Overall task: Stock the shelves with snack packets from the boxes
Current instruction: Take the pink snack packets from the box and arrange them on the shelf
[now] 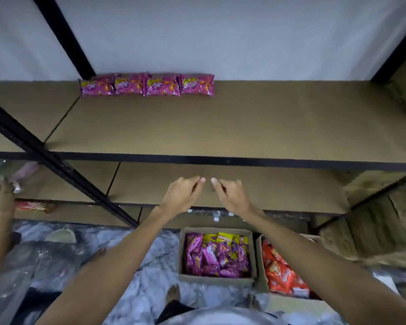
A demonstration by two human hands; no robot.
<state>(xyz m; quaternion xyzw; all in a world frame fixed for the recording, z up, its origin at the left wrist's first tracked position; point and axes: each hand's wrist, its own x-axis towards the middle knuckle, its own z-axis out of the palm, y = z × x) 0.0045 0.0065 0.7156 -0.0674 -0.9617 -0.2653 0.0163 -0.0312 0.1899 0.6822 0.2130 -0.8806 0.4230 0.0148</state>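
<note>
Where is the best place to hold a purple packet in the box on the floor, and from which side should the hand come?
Pinch a top crimped edge of the purple packets, reaching from above: they stand packed inside the open-topped box, so probably only their tops are free.

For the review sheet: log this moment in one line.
hands: left, right empty | purple packets: four on upper shelf | purple box: full

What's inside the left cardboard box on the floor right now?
The left box holds a loose heap of purple snack packets, with a few yellow-topped ones along its far side. They cover the bottom, so how deep the pile goes cannot be seen.
</note>
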